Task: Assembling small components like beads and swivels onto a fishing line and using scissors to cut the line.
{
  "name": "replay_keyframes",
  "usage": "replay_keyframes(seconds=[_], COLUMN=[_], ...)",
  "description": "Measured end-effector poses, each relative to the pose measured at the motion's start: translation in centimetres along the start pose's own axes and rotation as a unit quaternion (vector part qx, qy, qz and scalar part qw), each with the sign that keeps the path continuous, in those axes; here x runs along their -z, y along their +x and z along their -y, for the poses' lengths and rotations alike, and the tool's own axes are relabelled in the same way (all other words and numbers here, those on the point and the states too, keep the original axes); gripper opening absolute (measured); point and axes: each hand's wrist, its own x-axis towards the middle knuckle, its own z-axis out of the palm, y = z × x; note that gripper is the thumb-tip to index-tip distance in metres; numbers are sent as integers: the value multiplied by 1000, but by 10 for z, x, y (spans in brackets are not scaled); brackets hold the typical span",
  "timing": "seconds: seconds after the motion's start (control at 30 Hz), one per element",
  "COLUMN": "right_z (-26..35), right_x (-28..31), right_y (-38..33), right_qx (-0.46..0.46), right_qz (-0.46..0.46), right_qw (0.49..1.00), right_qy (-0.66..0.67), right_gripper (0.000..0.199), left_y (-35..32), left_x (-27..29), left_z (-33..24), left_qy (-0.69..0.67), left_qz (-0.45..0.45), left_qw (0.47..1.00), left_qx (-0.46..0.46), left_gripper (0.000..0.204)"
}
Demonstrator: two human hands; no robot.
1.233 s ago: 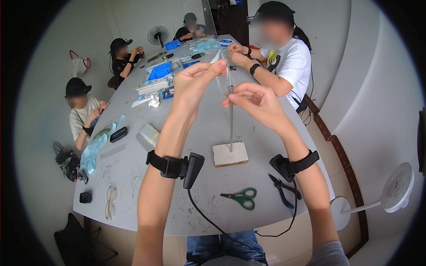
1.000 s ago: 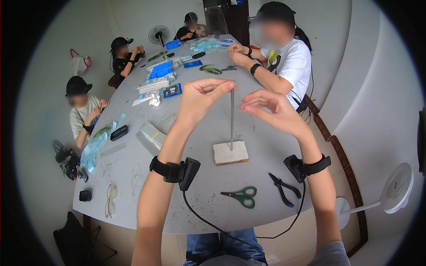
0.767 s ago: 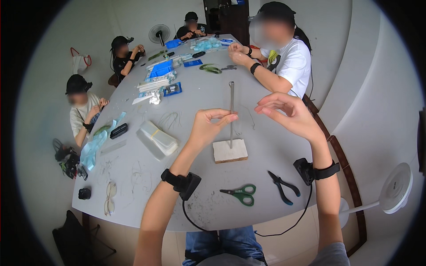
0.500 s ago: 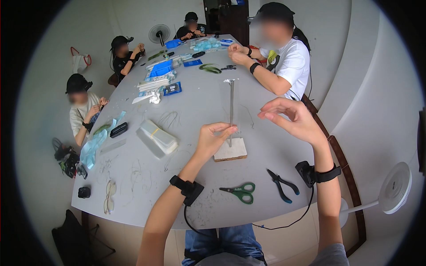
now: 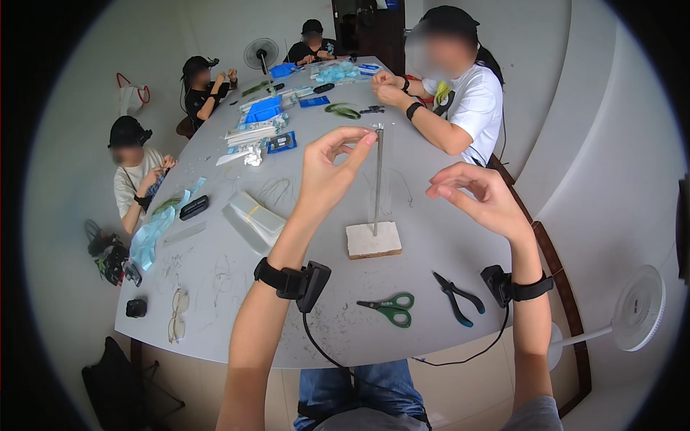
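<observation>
Rod tip meets pinching left hand, anything pinched too fine to see; right hand half-open, empty.

Soft, even daylight fills the room, bright and without glare. Shadows on the grey table are faint. The fisheye view bends straight edges toward its dark round rim. Faces are blurred; everything else stays fairly sharp.

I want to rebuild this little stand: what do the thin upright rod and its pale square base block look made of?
The thin upright rod looks like metal: grey, straight, with a dull sheen. The pale square base block seems to be raw wood or maybe foam: off-white, matte, with rough edges. The view is too coarse to settle which.
</observation>
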Motion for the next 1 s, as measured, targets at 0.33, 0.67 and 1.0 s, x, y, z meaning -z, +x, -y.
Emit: replay_keyframes(seconds=[0.33,0.67,1.0], right_z=[2,0,-3], right_x=[2,-2,-2], right_y=[-6,-4,-5], right_qx=[-21,-27,-36], right_qz=[-10,-4,15], right_qw=[1000,1000,999], right_qy=[12,4,-10], right_gripper=[15,15,16], left_y=[1,1,10], left_x=[-4,-5,-6], left_z=[1,-2,-4], left_qy=[-6,38,22], left_qz=[-12,5,12], left_qw=[1000,999,999], left_qx=[-8,-16,-31], left_gripper=[16,16,16])
